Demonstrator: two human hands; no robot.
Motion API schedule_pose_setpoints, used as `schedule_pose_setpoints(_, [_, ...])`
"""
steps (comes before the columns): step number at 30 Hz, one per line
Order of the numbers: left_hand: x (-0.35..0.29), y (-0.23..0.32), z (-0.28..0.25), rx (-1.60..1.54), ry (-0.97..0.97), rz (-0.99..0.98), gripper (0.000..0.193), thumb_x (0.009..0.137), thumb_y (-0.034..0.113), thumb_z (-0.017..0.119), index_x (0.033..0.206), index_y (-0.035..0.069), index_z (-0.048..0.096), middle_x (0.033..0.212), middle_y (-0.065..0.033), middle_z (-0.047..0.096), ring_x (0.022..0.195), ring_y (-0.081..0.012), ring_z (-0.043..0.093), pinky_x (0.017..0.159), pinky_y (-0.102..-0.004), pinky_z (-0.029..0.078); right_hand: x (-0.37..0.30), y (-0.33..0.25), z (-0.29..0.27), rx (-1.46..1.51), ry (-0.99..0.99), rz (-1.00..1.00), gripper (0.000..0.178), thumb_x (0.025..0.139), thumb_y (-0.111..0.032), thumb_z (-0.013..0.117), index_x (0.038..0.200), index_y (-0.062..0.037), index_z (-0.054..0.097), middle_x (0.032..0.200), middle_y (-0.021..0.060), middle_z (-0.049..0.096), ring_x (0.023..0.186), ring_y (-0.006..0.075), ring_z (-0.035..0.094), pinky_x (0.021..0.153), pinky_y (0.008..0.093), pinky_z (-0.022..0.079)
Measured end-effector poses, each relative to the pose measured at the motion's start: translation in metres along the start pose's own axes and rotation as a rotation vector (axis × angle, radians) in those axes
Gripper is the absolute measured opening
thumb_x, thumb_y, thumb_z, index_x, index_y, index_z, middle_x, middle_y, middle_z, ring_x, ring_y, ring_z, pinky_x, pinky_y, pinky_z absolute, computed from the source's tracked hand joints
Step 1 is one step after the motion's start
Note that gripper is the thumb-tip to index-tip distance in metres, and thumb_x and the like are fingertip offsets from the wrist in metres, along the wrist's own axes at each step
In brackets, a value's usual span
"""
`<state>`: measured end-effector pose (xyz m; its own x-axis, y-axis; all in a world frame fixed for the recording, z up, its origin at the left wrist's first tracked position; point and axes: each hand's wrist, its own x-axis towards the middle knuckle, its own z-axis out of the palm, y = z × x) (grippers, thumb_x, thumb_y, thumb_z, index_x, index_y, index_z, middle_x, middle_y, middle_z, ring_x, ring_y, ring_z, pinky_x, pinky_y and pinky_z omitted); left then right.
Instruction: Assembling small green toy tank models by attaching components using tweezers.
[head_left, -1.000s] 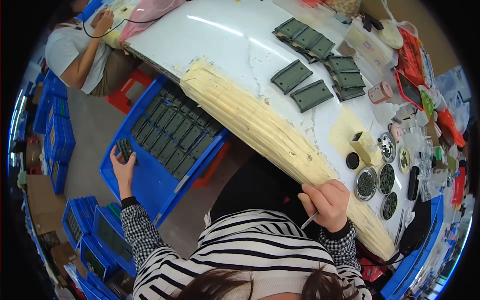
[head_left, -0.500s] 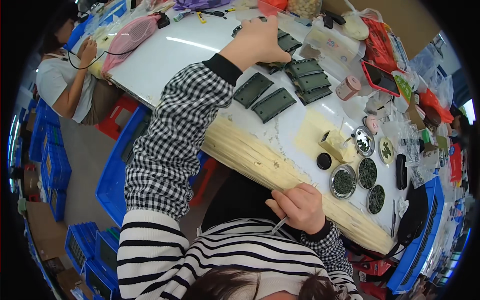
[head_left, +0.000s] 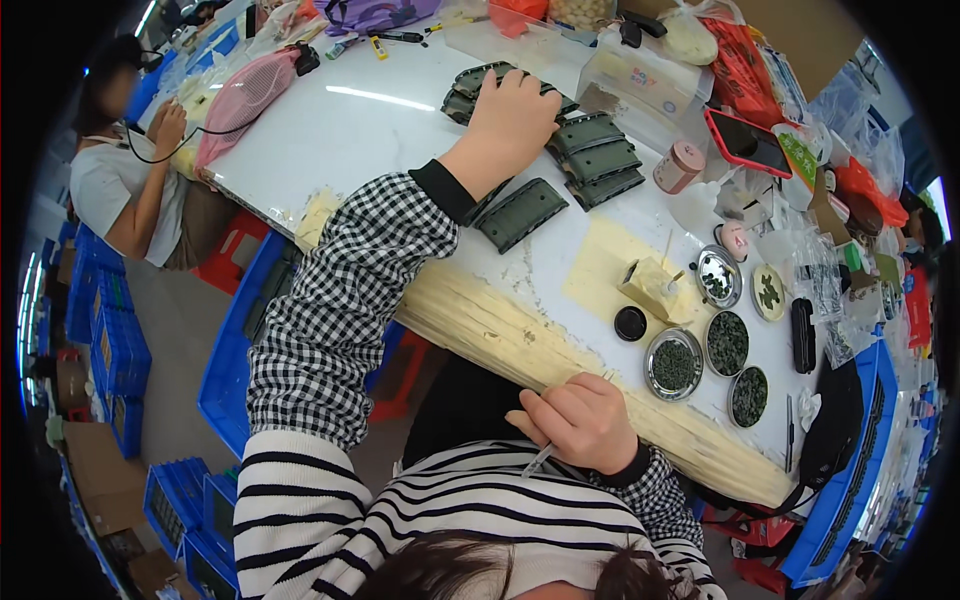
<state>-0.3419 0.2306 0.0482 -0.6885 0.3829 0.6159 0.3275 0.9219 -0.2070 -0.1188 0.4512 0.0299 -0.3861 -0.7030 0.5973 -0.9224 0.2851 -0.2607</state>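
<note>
"Item one?"
"Left hand (head_left: 508, 125), mine: fingers curved over the farther green pieces (head_left: 460, 98) on the white table (head_left: 370, 145); whether gripping any, I cannot tell."
"Item two?"
"Right hand (head_left: 583, 425): closed around a slim tool (head_left: 538, 461), near the table's yellowish edge covering (head_left: 515, 325)."
"Remaining stock?"
"Green cluster (head_left: 596, 145), just right of my left hand; three round dishes (head_left: 655, 388) of dark bits (head_left: 674, 365), table's right side."
</note>
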Motion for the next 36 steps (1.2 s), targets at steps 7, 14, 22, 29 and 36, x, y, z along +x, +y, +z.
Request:
schedule_pose_setpoints(7, [-0.004, 0.004, 0.0, -0.07, 0.009, -0.065, 0.023, 0.082, 0.016, 0.069, 0.094, 0.008, 0.052, 0.095, -0.0122, 0.06, 0.093, -0.0318, 0.06, 0.079, -0.0399, 0.049, 0.001, -0.001, 0.002, -0.022, 0.03, 0.015, 0.021, 0.071, -0.017, 0.08, 0.082, -0.0036, 0.067, 0.06, 0.0019, 0.047, 0.05, 0.0181, 0.049, 0.05, 0.0287, 0.042])
schedule_pose_setpoints(14, [-0.057, 0.042, -0.112, -1.064, 0.241, -0.383, 0.048, 0.082, 0.0, 0.067, 0.127, 0.001, 0.047, 0.107, -0.0105, 0.056, 0.101, -0.0219, 0.059, 0.085, -0.034, 0.052, -0.001, -0.002, -0.004, 0.053, 0.105, 0.096, 0.016, 0.068, -0.012, 0.078, 0.079, -0.0052, 0.069, 0.059, 0.0023, 0.054, 0.05, 0.019, 0.052, 0.049, 0.0299, 0.043])
schedule_pose_setpoints(22, [-0.131, 0.115, -0.162, -2.07, -0.13, -0.829, 0.064, 0.086, -0.004, 0.061, 0.142, -0.003, 0.03, 0.129, -0.0166, 0.049, 0.121, -0.0221, 0.052, 0.107, -0.0383, 0.043, -0.004, -0.019, -0.018, 0.128, 0.208, 0.364, 0.029, 0.07, -0.018, 0.082, 0.088, -0.0034, 0.065, 0.074, 0.0078, 0.062, 0.057, 0.0236, 0.059, 0.053, 0.0326, 0.047])
schedule_pose_setpoints(29, [-0.123, 0.17, -0.17, -2.183, -0.234, -0.889, 0.067, 0.087, -0.002, 0.066, 0.14, -0.001, 0.025, 0.12, -0.0235, 0.058, 0.116, -0.0269, 0.058, 0.1, -0.0401, 0.048, -0.02, -0.028, -0.036, 0.107, 0.357, 0.529, 0.025, 0.072, -0.005, 0.08, 0.089, -0.0013, 0.062, 0.079, 0.0093, 0.062, 0.06, 0.0228, 0.06, 0.052, 0.0303, 0.047])
schedule_pose_setpoints(36, [-0.126, 0.175, -0.159, -2.365, -0.317, -0.97, 0.048, 0.096, 0.005, 0.056, 0.139, 0.007, 0.035, 0.126, -0.0178, 0.057, 0.114, -0.0268, 0.06, 0.096, -0.0396, 0.052, -0.043, -0.021, -0.073, 0.374, 0.249, 0.639, 0.016, 0.077, -0.001, 0.074, 0.088, -0.0006, 0.062, 0.075, 0.0073, 0.059, 0.052, 0.0133, 0.049, 0.045, 0.0238, 0.037])
